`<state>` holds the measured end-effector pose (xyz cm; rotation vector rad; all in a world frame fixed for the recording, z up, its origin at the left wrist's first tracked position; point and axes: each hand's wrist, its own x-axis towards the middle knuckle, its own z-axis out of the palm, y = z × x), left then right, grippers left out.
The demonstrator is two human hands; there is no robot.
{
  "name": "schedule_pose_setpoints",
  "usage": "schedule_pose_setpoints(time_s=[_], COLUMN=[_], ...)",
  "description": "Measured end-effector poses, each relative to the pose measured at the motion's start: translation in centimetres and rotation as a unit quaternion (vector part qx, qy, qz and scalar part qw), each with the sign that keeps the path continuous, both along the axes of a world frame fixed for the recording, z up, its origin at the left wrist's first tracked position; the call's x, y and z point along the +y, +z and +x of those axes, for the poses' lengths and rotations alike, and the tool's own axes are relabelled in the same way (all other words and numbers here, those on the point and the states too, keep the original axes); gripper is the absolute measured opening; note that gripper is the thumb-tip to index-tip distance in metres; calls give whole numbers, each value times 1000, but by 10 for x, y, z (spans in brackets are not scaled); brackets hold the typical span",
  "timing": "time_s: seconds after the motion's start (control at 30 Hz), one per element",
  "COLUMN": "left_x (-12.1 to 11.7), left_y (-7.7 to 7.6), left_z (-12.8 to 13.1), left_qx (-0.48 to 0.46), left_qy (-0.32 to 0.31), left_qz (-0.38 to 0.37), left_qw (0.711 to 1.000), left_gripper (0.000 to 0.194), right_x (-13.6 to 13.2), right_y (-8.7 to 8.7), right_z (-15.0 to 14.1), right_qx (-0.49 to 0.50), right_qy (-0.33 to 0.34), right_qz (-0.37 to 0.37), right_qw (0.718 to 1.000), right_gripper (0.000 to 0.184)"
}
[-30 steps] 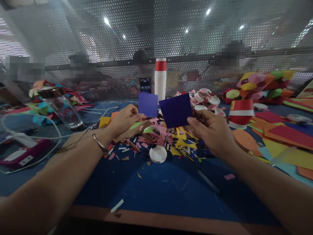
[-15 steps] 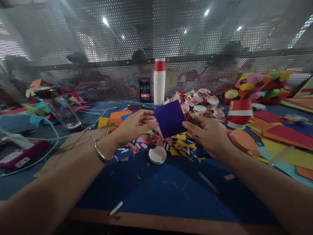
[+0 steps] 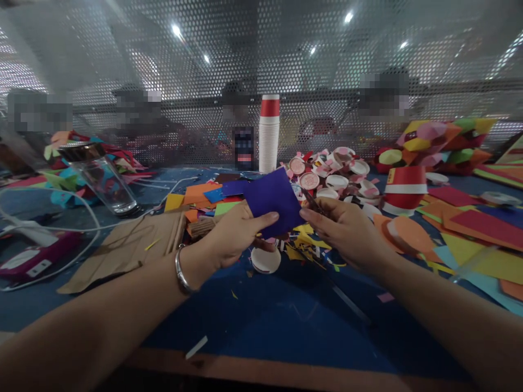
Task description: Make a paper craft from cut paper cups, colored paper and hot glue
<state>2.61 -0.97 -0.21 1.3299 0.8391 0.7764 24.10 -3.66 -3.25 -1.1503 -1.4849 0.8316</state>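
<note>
My left hand (image 3: 241, 231), with a silver bangle at the wrist, grips a dark purple square of paper (image 3: 273, 198), thumb pressed flat on its near face and fingers behind it. In my right hand (image 3: 347, 226) is a pair of small dark scissors (image 3: 314, 202), blades pointing up and left beside the paper's right edge; its handles are mostly hidden by my fingers. My right thumb is close to the paper's lower right edge; whether it touches I cannot tell. Below the paper, a white round cup base (image 3: 265, 259) lies among yellow and pink paper scraps (image 3: 304, 245).
A tall stack of paper cups (image 3: 268, 136) stands at the back, with a heap of cut cup bottoms (image 3: 337, 179) to its right. Coloured sheets (image 3: 478, 239) lie at right. Cardboard (image 3: 131, 245), a glass bottle (image 3: 108, 182), a cable and a purple power strip (image 3: 44, 256) are left.
My left hand has shifted its hold, its thumb now lying across the purple paper's front. The paper has moved slightly left and tilted. My right hand keeps the scissors near the paper's right edge.
</note>
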Motion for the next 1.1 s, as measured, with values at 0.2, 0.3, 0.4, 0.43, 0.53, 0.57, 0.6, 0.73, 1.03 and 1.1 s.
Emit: schedule_pose_setpoints(time_s=[0.2,0.3,0.4,0.43,0.53,0.57,0.6,0.73,1.03,1.1], left_x=[-13,-19,-22,-22,-20,-19,-19,-18,-21,-21], left_y=[7,8,9,9,7,6,5,2,-1,-3], left_z=[2,3,1,1,-2,-3,-3,-5,-2,-2], left_qx=[-95,-135,-155,-158,-165,-168,-171,-176,-153,-153], left_qy=[84,101,98,97,95,92,88,70,77,73], left_qz=[-62,-100,-113,-117,-132,-135,-135,-108,-92,-87], left_qw=[990,981,977,976,973,972,972,976,981,982], left_gripper=[14,13,13,13,14,14,14,16,18,19], right_x=[-6,-10,-11,-10,-8,-8,-8,-9,-14,-14], right_y=[3,6,6,5,2,1,1,2,3,4], right_z=[-4,-8,-11,-11,-10,-10,-10,-10,-13,-14], right_qx=[70,65,49,51,65,69,72,82,55,39], right_qy=[29,45,48,50,63,70,76,79,82,80], right_qz=[-37,-41,-37,-34,-43,-51,-58,-75,-67,-60], right_qw=[996,996,997,997,995,994,993,991,993,994], right_gripper=[47,54,56,55,50,48,47,49,56,59])
